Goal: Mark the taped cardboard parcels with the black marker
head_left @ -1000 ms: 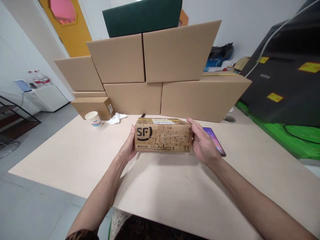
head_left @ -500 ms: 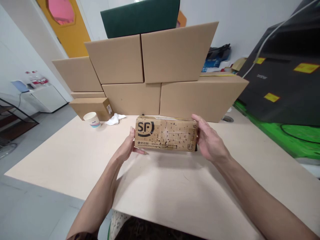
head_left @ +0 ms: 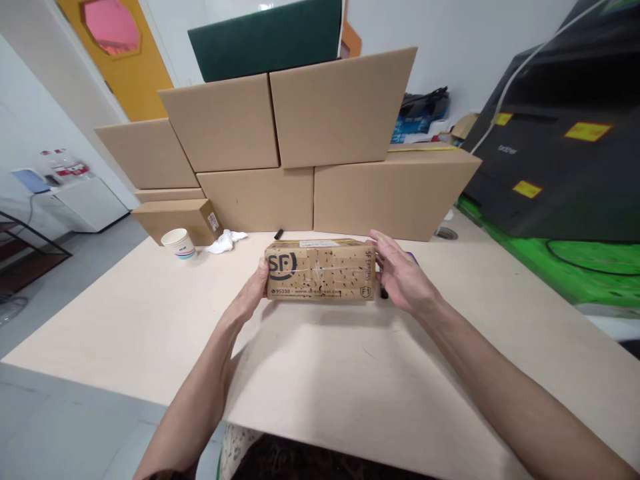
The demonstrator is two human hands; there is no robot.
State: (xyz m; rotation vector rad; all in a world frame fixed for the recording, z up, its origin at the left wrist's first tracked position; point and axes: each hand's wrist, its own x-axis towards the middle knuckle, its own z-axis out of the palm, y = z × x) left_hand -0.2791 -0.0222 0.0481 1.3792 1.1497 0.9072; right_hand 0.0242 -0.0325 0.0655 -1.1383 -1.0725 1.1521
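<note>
A brown cardboard parcel box [head_left: 320,275] with dark speckles, an "SF" logo and clear tape stands in front of me at the table's middle. My left hand [head_left: 253,288] presses on its left end, with the fingers mostly hidden behind it. At the right end my right hand [head_left: 403,275] lies along the side, thumb and fingers curved against the box. The box is held between both palms. A black object [head_left: 384,292] and a bit of something purple [head_left: 412,257] show beside my right hand, mostly covered by it.
Large cardboard boxes [head_left: 255,199] are stacked along the back, with a dark green box [head_left: 270,41] on top. A paper cup [head_left: 179,245], crumpled tissue [head_left: 227,241], a smaller brown box [head_left: 175,220] and a small black piece [head_left: 279,235] sit on the pale table [head_left: 125,327].
The box has tipped so more of its top shows, and its lower edge looks nearer the table. The small black piece behind it has come into fuller view. Both hands stay on it.
</note>
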